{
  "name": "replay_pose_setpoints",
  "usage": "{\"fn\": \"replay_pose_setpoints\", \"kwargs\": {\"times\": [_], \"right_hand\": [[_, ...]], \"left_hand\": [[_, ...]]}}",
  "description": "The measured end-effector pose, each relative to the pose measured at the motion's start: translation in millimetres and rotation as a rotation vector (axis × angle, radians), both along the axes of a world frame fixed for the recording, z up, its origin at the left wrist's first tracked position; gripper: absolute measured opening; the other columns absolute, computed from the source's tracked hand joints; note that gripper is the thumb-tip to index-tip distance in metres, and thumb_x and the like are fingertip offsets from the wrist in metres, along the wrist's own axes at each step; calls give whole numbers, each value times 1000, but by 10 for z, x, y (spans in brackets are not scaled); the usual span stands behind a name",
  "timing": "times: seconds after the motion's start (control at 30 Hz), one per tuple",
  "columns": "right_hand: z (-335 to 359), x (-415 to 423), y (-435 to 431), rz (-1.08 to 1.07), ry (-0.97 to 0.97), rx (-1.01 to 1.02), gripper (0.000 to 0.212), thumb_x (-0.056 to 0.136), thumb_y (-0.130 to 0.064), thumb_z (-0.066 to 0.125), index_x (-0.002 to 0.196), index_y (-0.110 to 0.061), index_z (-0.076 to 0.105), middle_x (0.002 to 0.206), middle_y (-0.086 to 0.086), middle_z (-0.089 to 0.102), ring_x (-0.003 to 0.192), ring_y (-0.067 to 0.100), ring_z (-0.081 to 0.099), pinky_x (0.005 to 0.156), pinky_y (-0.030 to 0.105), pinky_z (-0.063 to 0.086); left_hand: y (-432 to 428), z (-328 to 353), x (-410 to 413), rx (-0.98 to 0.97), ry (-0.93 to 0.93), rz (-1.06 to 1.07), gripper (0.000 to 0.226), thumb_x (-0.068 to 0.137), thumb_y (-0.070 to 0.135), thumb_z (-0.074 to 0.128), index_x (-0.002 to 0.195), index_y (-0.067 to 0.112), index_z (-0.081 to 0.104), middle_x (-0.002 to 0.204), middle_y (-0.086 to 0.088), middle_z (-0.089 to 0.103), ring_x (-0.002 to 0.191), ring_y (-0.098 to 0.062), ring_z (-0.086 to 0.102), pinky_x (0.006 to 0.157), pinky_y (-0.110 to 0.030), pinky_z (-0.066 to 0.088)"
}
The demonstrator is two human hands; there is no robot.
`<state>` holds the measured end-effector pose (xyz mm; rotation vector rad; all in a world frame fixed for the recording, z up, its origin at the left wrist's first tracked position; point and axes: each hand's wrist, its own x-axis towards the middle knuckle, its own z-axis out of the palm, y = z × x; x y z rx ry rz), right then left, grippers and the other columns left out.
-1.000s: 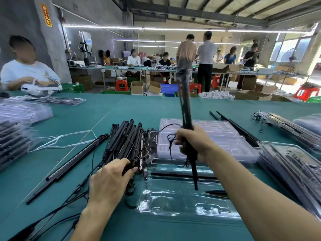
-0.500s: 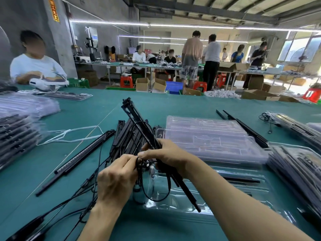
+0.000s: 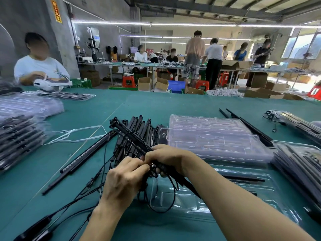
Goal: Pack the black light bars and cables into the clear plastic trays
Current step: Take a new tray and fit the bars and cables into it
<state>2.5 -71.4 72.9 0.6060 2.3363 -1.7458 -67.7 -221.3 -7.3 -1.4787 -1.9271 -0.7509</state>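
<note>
On the green table (image 3: 147, 105), an open clear tray (image 3: 184, 208) lies lower right; over its left end the right hand (image 3: 166, 158) grips, fingers curled, a slanted black light bar (image 3: 133, 137), the left hand (image 3: 125, 178) pinching its looped cable (image 3: 174, 197), frame centre.

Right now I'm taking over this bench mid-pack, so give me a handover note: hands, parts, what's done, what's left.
Right hand: grip round a light bar, held tilted above the open tray.
Left hand: pinches that bar's cable, which hangs in loops.
Done: a packed bar lies in the open tray; packed trays are stacked at right.
Left: seat the held bar and cable, then work through the pile of bars, using the empty trays.
</note>
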Motion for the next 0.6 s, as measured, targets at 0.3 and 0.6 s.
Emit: {"fn": "replay_pose_setpoints", "kwargs": {"times": [0.3,0.6], "right_hand": [[-118,-69,33,50,12,353,17,81,-4,65,72,-9,52,62,4,50,46,11,48,44,22,39],[-74,-306,-144,-82,257,1026,13,75,-13,60,77,-23,53,75,2,53,70,29,57,60,35,45]], "left_hand": [[-16,155,184,-143,-6,26,30,53,3,90,72,13,70,68,2,65,54,-21,60,56,-36,53],[-80,265,199,-99,-324,6,15,74,2,80,76,10,67,71,3,62,62,-19,60,55,-40,51]]}}
